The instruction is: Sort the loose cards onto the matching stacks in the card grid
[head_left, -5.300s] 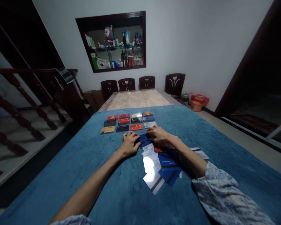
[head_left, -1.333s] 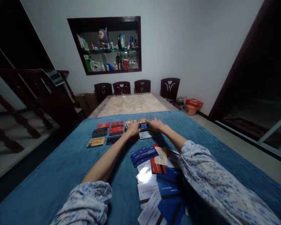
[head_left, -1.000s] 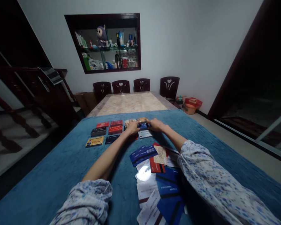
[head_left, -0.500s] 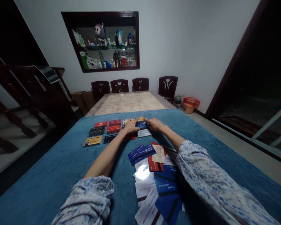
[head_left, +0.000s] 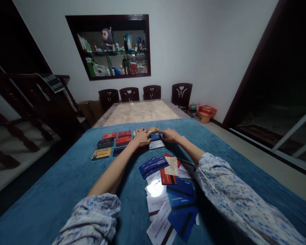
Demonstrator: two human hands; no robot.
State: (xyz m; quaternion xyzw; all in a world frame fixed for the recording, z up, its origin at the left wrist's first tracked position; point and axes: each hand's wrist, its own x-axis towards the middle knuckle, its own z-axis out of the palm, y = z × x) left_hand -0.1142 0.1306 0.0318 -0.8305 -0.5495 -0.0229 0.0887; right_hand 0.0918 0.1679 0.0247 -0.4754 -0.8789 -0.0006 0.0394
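Several short stacks of cards lie in rows on a blue cloth [head_left: 73,177]. My left hand [head_left: 142,137] rests over the middle of the rows, fingers spread, and hides part of the cards under it. At its right is a stack of blue cards [head_left: 155,136]. My right hand [head_left: 170,135] has its bent fingers at the right edge of that stack. A gold card stack [head_left: 153,129] lies just behind the blue one, and a white card [head_left: 157,145] in front. Nearer me is a loose, overlapping pile of blue cards [head_left: 181,204], white cards [head_left: 159,224] and a red card [head_left: 168,177].
Left of my hands are red cards [head_left: 123,141], black cards [head_left: 105,143] and a yellow card [head_left: 101,154]. Beyond the cloth, the bare tabletop [head_left: 142,110] reaches toward dark chairs [head_left: 182,94]. A wall shelf [head_left: 117,52] holds bottles and a plush toy [head_left: 107,38].
My left hand has flattened and spread its fingers, shifting slightly off the blue stack. My right hand stays at that stack's right edge. The view has tilted slightly.
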